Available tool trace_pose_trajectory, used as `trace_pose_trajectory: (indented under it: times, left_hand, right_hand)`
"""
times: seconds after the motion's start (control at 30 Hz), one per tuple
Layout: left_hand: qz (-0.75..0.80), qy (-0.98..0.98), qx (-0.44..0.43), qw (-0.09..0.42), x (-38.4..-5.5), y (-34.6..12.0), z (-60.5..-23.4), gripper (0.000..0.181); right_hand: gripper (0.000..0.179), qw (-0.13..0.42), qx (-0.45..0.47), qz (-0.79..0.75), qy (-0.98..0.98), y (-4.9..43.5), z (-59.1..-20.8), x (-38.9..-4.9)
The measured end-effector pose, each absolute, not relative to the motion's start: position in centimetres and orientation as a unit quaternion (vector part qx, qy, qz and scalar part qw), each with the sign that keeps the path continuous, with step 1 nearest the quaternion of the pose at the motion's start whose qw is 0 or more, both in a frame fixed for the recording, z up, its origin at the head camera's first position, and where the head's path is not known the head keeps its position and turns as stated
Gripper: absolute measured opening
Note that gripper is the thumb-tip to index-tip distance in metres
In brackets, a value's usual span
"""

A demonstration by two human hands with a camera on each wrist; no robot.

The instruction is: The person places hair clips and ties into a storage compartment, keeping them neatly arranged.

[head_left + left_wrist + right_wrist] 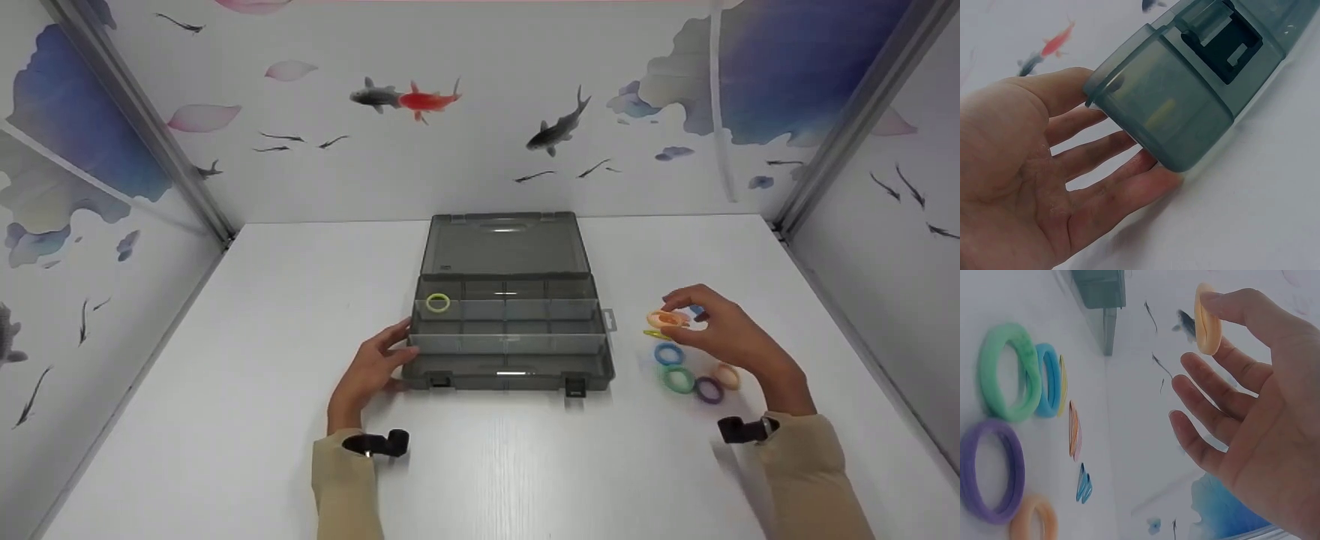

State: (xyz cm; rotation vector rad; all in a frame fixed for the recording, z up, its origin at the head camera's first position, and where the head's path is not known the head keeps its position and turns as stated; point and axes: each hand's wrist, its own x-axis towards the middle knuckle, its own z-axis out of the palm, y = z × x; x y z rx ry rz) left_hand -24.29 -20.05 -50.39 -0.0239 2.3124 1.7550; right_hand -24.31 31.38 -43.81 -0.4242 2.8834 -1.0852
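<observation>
A grey translucent compartment box [504, 381] lies with its lid open on the white table. My left hand [369, 375] grips its left side; in the left wrist view the thumb lies at the rim and the other fingers along the side wall. One yellow hair tie [438, 303] sits in the back left compartment. To the right of the box, my right hand [724, 330] pinches a pale orange hair tie [1207, 323] between thumb and index finger, raised over the table. Its other fingers are loosely bent and hold nothing.
Below the right hand lie blue [669, 354], green [678, 379], purple [709, 390] and peach hair ties [727, 376]. A yellow ring [1063, 385], orange and pink hair clips [1075, 433] and blue clips [1084, 484] lie beyond. Printed panels [480, 165] enclose the table.
</observation>
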Motion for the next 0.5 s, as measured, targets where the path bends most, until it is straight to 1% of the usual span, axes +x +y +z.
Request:
trace_pose_trajectory:
  times: [0.33,0.5]
  left_hand:
    - [0.601,0.790,-0.014,0.121,-24.2,-20.3,-50.6,0.061]
    - [0.596,0.794,-0.021,0.119,-24.4,-20.0,-50.5,0.061]
  right_hand:
    - [0.030,0.006,-0.176,-0.377,0.909,28.4,-43.6,-24.7]
    - [0.029,-0.008,-0.187,-0.381,0.905,27.1,-43.8,-25.0]
